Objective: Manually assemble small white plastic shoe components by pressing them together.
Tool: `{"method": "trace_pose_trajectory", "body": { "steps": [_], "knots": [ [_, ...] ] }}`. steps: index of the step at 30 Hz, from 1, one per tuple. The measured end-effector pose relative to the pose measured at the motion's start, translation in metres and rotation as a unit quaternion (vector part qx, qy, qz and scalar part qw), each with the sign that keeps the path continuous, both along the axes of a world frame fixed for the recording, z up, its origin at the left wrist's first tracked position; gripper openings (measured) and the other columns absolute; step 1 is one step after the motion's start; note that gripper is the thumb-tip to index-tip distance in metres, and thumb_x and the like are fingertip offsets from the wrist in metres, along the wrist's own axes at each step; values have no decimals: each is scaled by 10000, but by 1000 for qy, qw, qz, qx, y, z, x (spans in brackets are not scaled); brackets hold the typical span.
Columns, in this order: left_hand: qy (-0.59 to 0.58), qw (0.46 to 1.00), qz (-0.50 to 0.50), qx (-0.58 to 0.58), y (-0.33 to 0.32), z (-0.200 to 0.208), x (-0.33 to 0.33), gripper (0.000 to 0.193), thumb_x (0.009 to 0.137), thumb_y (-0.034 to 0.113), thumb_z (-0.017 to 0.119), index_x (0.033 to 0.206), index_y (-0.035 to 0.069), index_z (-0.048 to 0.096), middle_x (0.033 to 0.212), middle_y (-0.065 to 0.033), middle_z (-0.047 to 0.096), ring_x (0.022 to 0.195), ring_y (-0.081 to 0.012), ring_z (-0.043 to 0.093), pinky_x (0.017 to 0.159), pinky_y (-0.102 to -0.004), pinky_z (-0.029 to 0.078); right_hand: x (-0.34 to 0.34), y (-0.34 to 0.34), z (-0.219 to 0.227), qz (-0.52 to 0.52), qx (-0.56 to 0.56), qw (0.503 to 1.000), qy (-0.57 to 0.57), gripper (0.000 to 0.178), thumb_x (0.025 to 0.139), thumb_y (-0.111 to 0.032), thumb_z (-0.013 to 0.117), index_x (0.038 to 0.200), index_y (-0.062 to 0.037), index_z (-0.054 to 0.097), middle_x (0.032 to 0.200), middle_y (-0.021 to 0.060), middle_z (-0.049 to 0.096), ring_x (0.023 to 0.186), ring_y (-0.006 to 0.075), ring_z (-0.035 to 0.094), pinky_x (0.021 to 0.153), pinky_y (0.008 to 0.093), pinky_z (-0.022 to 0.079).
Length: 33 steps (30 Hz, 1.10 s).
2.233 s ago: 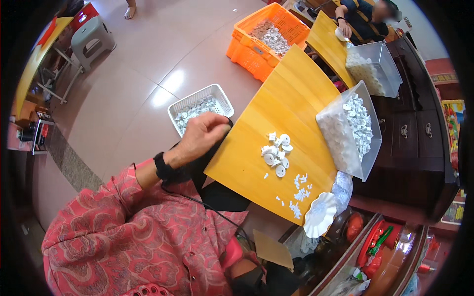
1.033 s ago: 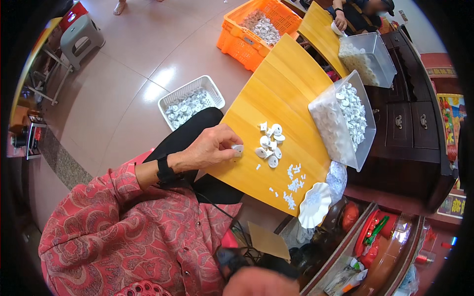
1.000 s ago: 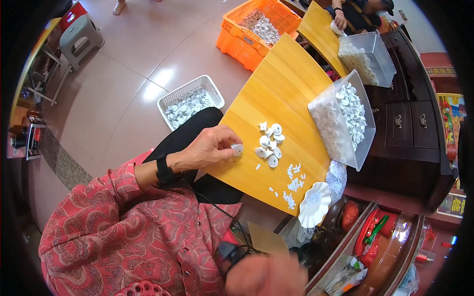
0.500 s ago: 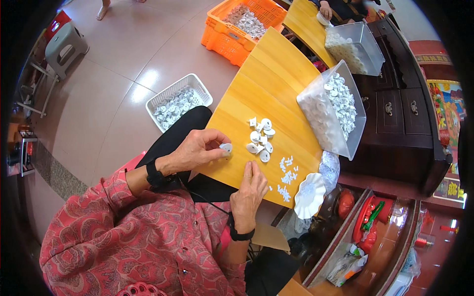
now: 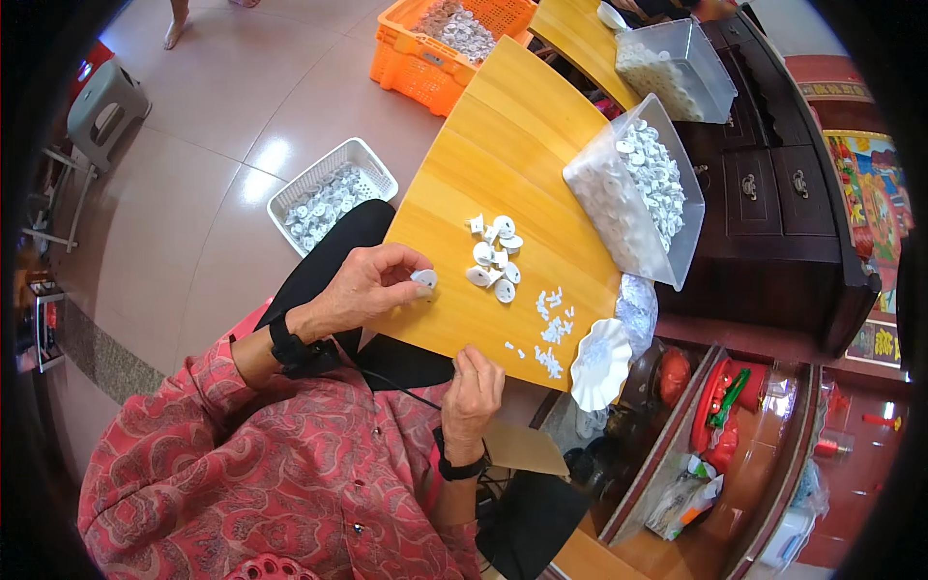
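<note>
My left hand pinches a white round plastic piece between thumb and fingertips, just above the wooden table. At the table's near edge is my right hand, closed with its fingers curled together; anything inside them is hidden. Beyond my hands lies a loose pile of white round plastic pieces, some tilted, some on their sides. Small white plastic parts are scattered to the right of that pile, and a few more lie close to my right hand.
A fluted white dish sits at the table's right edge. Beyond it stands a clear bin full of white pieces. On the floor are a white basket and an orange crate, both holding pieces. A dark cabinet borders the right.
My right hand has drawn back from beside the pile to the table's near edge, its fingers now more curled. My left hand still pinches the round piece. The whole view has shifted slightly.
</note>
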State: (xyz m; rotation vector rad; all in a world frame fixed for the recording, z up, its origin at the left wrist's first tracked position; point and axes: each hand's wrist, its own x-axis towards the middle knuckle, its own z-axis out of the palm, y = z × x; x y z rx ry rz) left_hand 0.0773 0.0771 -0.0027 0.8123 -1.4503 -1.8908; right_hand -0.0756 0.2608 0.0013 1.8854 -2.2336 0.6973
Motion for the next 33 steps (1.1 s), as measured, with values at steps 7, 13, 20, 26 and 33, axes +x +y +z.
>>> {"method": "trace_pose_trajectory", "body": {
  "steps": [7, 13, 20, 26, 33],
  "knots": [
    [2, 1000, -21, -8, 4, -3, -1, 239, 890, 128, 716, 1087, -2, 672, 843, -10, 653, 736, -50, 594, 664, -217, 499, 11, -9, 13, -111, -25, 971, -209, 81, 901, 9, 624, 977, 28, 605, 931, 129, 651, 845, 243, 647, 749, 335, 531],
    [11, 993, -53, -107, 13, 7, -3, 262, 910, 118, 682, 1165, 59, 674, 912, -46, 641, 810, -116, 599, 721, -252, 491, 20, -26, 33, -153, -33, 846, -509, 117, 977, -29, 560, 1060, 38, 609, 866, 71, 647, 752, 117, 638, 690, 245, 534],
    [-1, 975, -116, -189, 18, 4, -2, 230, 895, 83, 671, 1123, 52, 685, 934, -77, 637, 857, -189, 623, 743, -293, 499, 30, -34, 35, -127, -45, 834, -534, 307, 951, 12, 572, 1234, 67, 465, 927, 112, 640, 762, 131, 624, 693, 266, 537],
    [-15, 969, -150, -195, 16, 9, 1, 121, 908, 121, 675, 1001, 46, 698, 912, -73, 627, 843, -207, 605, 727, -305, 483, 33, -35, 36, -112, -18, 884, -453, 375, 929, 40, 589, 1260, 78, 415, 894, 120, 638, 720, 140, 630, 662, 253, 534],
    [3, 964, -156, -213, 16, 3, 1, 106, 919, 143, 669, 958, 44, 673, 910, -62, 601, 840, -197, 587, 720, -304, 477, 34, -35, 36, -105, -7, 894, -436, 361, 940, 30, 585, 1258, 76, 422, 924, 142, 651, 726, 148, 634, 674, 258, 535]
  ]
}}
